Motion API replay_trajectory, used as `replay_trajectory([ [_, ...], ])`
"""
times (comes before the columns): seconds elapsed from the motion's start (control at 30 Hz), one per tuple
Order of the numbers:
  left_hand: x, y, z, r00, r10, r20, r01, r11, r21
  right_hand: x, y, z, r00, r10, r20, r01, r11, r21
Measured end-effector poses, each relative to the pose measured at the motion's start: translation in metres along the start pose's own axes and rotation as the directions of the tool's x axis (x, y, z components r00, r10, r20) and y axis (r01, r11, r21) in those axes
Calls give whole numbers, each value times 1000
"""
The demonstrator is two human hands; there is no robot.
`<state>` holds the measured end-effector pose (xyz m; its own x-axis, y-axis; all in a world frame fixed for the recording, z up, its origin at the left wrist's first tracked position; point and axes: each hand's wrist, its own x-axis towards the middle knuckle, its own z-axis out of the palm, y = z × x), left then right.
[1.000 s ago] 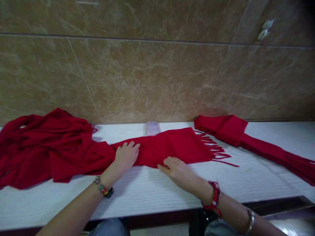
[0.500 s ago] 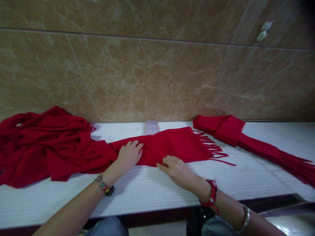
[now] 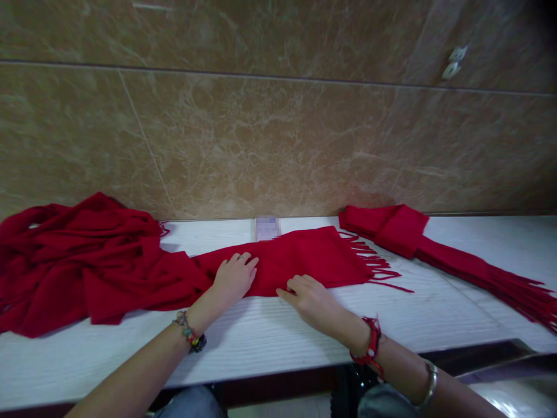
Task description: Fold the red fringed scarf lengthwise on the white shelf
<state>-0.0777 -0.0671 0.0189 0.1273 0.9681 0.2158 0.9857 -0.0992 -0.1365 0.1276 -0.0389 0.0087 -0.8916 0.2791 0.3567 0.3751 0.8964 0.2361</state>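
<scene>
A red fringed scarf (image 3: 304,258) lies stretched across the white table (image 3: 270,337), its left part bunched in a heap (image 3: 78,261). My left hand (image 3: 235,276) rests flat on the scarf near its middle, fingers spread. My right hand (image 3: 307,296) lies at the scarf's near edge, fingers curled onto the cloth's hem. The fringe (image 3: 374,264) trails off to the right of both hands.
A second red scarf (image 3: 404,229), folded, lies at the back right, its tail (image 3: 500,278) running toward the right edge. A small blurred card (image 3: 267,228) leans on the brown marble wall (image 3: 278,133). The table's front edge runs below my wrists.
My left hand has slid a little to the right along the scarf. My right hand has stayed almost in place at the near edge.
</scene>
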Motion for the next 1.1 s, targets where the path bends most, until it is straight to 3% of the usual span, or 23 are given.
replay_trajectory([
  [0.1, -2, -2, 1, 999, -51, 2, 51, 998, 20, 1, 2, 1, 997, 73, 19, -73, 997, -8],
  [0.2, -3, 4, 2, 996, 94, 1, -94, 994, -48, 1, 3, 4, 994, 100, 53, -99, 995, -22],
  [0.3, -3, 10, 2, 965, 245, 98, -228, 961, -156, 0, 8, 3, 994, 63, 89, -62, 998, -19],
  [0.4, -2, 10, 1, 938, 256, 235, -204, 953, -224, -3, 23, -7, 995, 6, 98, -16, 995, 98],
  [0.47, -1, 9, 1, 928, 243, 284, -175, 954, -242, -4, 38, -16, 996, 47, 77, -61, 981, 182],
  [0.6, 1, 8, 0, 914, 241, 325, -160, 953, -257, -4, 64, -23, 981, 176, 83, -191, 954, 231],
  [0.77, 1, 7, 0, 905, 239, 351, -152, 954, -257, -11, 73, -13, 965, 85, 249, -152, 954, 260],
  [0.9, 1, 6, -1, 900, 223, 375, -128, 956, -263, -17, 82, -19, 953, 99, 286, -180, 946, 270],
  [0.97, 1, 5, -1, 902, 210, 377, -114, 959, -260, -15, 88, -29, 966, 139, 217, -195, 944, 265],
  [1.1, 1, 5, -1, 907, 192, 375, -103, 965, -243, -2, 94, -52, 960, 270, -70, -239, 926, 293],
])
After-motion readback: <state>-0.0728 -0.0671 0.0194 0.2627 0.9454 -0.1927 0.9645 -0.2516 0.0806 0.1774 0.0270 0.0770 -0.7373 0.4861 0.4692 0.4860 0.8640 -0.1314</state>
